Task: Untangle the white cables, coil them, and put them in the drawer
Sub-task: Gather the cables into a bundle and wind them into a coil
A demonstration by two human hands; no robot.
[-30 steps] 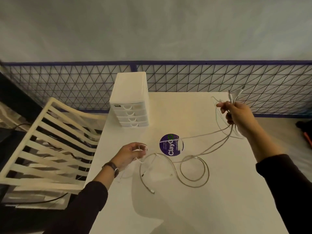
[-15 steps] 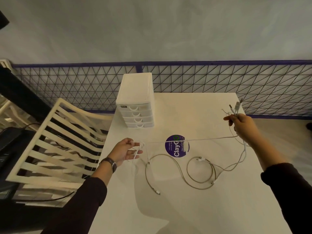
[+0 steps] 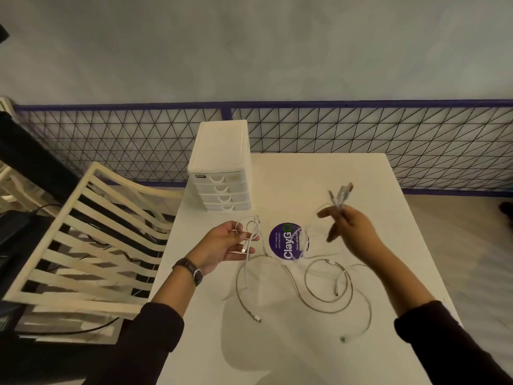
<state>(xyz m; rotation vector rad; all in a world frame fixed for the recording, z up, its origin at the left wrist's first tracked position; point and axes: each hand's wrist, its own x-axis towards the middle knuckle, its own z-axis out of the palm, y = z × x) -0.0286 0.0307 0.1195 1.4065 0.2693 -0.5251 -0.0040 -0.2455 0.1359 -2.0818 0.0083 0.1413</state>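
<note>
Head cam: R hand [image 3: 349, 232] clenched plug ends [image 3: 342, 193], had swung in from 3 o'clock since 0.5 s ago, so cables [image 3: 327, 284] went slack. L hand [image 3: 224, 245] held small loop [image 3: 251, 227], palm up. Rest lay tangled on table [image 3: 361, 176], 6 o'clock of sticker [image 3: 288, 241]; drawers [image 3: 222, 190] closed at 11. Untangling ongoing.

A plain grey wall [image 3: 249, 45] fills the upper half of the frame, dimly and evenly lit. Below it, across the middle, runs a black wire-mesh fence [image 3: 361, 140] with a purple top rail [image 3: 361, 103]. 1 white table [image 3: 319, 173] stands at lower centre, 1 cream slatted chair [image 3: 69, 303] at lower left, and beige floor [image 3: 472, 245] shows at the right.
</note>
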